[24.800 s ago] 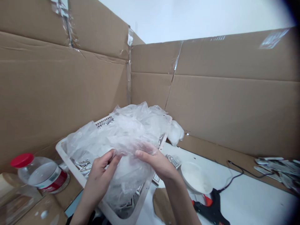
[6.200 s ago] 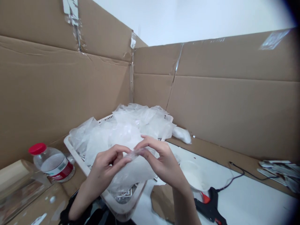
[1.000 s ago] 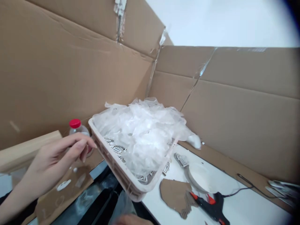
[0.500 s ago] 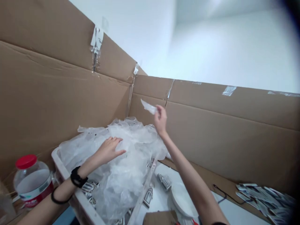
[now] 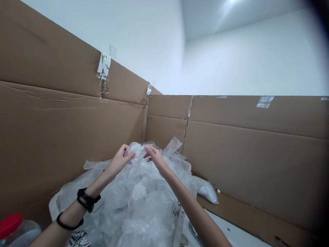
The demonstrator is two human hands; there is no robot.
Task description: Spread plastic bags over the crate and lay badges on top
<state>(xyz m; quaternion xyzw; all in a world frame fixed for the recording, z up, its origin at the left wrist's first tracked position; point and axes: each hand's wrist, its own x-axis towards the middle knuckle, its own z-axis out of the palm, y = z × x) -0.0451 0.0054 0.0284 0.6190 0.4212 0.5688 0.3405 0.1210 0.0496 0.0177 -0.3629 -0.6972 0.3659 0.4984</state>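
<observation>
A large heap of clear, crumpled plastic bags (image 5: 144, 206) fills the white crate (image 5: 53, 205) in front of me. At the top of the heap, my left hand (image 5: 118, 163) has its thumb and fingers closed on a bunched plastic bag (image 5: 135, 148). My right hand (image 5: 157, 160) is at the other side of that bunch, its fingertips pinching the thin plastic. Some of the fingertips are hidden by the film. Small grey-and-white patterned pieces (image 5: 79, 238) show under the bags at the crate's near left corner.
Tall cardboard panels (image 5: 246, 157) wall in the back and left. A clear jar with a red lid (image 5: 10, 224) stands at the lower left. Right of the crate are a white surface (image 5: 231, 228) and a loose plastic bag (image 5: 208, 192) by the panel.
My right hand has come down from its raised spot to the heap, beside my left hand. My left hand has closed on the plastic. The view has tilted up.
</observation>
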